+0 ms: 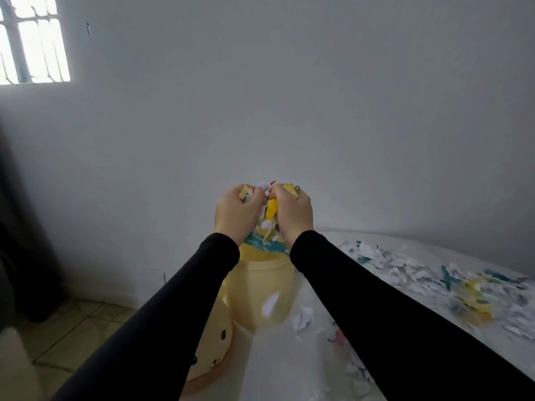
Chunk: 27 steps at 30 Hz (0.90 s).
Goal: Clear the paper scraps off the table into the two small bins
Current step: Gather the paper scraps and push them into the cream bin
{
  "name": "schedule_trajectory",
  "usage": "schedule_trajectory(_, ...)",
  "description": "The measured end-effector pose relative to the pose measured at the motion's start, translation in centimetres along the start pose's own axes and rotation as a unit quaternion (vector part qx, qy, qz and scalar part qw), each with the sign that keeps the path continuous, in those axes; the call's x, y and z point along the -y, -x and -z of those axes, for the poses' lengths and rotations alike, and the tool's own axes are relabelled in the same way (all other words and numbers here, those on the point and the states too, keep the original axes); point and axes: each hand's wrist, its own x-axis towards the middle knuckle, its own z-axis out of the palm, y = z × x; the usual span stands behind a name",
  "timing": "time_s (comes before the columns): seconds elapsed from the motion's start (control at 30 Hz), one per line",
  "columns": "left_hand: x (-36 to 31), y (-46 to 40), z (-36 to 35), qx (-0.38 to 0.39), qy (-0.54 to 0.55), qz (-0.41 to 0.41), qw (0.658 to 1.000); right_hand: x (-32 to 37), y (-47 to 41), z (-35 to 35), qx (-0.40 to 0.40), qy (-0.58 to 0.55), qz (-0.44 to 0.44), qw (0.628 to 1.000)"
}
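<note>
Your left hand and right hand are raised side by side against the grey wall, knuckles toward the camera, each grip curled tight around a shared wad of torn paper scraps in white, yellow and teal. The bundle bulges between your palms and pokes out above your fingers. Directly beneath it stands a pale yellow bin at the tabletop's left edge, a teal-printed strip draped over its rim. One white scrap, blurred, shows in front of the bin's wall. A second yellow bin, marked with small black dots, sits lower and nearer you, left of the tabletop edge; you cannot tell what it stands on. More scraps lie heaped across the right side of the white tabletop, and a few loose pieces rest near the first bin's base. Black sleeves cover both forearms. A barred window glows at upper left.
</note>
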Motion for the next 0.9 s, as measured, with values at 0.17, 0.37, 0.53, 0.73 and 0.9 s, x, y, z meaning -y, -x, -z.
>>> schedule_trajectory(0.17, 1.4, -0.1, 0.0, 0.049, -0.057, 0.006, 0.997, -1.4, -0.3, 0.5, 0.036, 0.063, -0.026, 0.997)
schedule_trajectory(0.37, 1.0, -0.1, 0.3, 0.104, -0.108, 0.020, 0.988, -1.2, -0.2, 1.5, 0.093, 0.140, -0.028, 0.985)
schedule_trajectory(0.53, 0.9, 1.0, 0.8, 0.142, -0.145, 0.009, 0.979, -1.5, 0.7, 2.4, 0.120, 0.180, 0.020, 0.976)
schedule_trajectory(0.73, 1.2, 1.8, 0.2, 0.144, -0.131, 0.039, 0.980, -1.6, 1.2, 2.8, 0.120, 0.245, 0.059, 0.960)
schedule_trajectory(0.9, 1.1, 1.8, 0.4, 0.143, -0.068, 0.075, 0.985, -2.2, 1.4, 2.7, 0.117, 0.262, 0.084, 0.954)
